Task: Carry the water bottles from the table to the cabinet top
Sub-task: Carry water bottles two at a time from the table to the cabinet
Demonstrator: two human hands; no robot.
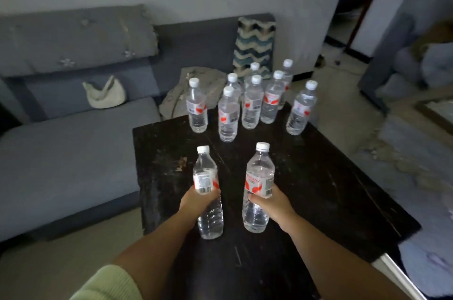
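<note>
Sleeve: pale green cuff [107,285] on the left forearm, at the bottom edge of the view.
Left grip: left hand [197,204] has its fingers curled round the middle of the left bottle [207,192], just under the label.
Right grip: right hand [272,204] is wrapped round the right bottle [258,187] at the same height, thumb on the near side.
Bottles in hand: both upright, white caps on, full of water; whether their bases rest on the table [331,189] or are just clear of it I cannot tell.
Bottle versus grip: each hand sits below the label, so much of the bottle, including the neck and cap, stands above the fingers and the ribbed lower part below them.
Remaining bottles: eight more [252,103] stand clustered at the far end of the dark table, well apart from the hands.
Surroundings: grey sofa [73,152] to the left with a pale bag [105,96] on it; a zigzag-patterned cloth [255,44] hangs over the sofa back behind the cluster.
Cabinet: not in view.
Step in hand: probably lifting this pair to carry it off.
Doing it well: hold firmly but without crushing the thin plastic, keep both upright, lift straight up before turning away, and keep the elbows clear of the far cluster.
</note>
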